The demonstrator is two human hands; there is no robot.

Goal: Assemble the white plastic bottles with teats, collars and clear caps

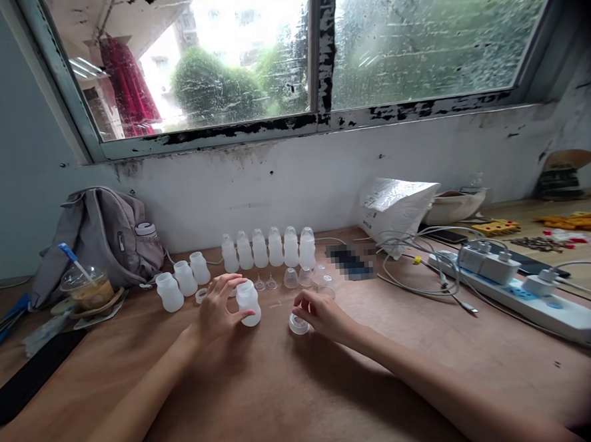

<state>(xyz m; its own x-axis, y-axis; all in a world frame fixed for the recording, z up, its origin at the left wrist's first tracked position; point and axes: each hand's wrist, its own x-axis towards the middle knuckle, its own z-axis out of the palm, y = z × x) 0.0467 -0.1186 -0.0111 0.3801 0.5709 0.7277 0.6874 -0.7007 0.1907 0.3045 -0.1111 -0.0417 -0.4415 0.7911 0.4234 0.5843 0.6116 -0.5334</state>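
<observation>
In the head view, the left hand (216,312) is curling its fingers around an open white baby bottle (249,309), which is standing roughly upright on the tabletop (221,405). The right hand (326,314) is holding its fingers narrowly pinched on a clear collar ring (298,325), just right of that bottle. Three uncapped bottles (185,280) are standing farther left; six capped bottles (275,250) are forming a row behind, with small clear teats (271,284) and domed caps (290,278) sitting in front of them.
</observation>
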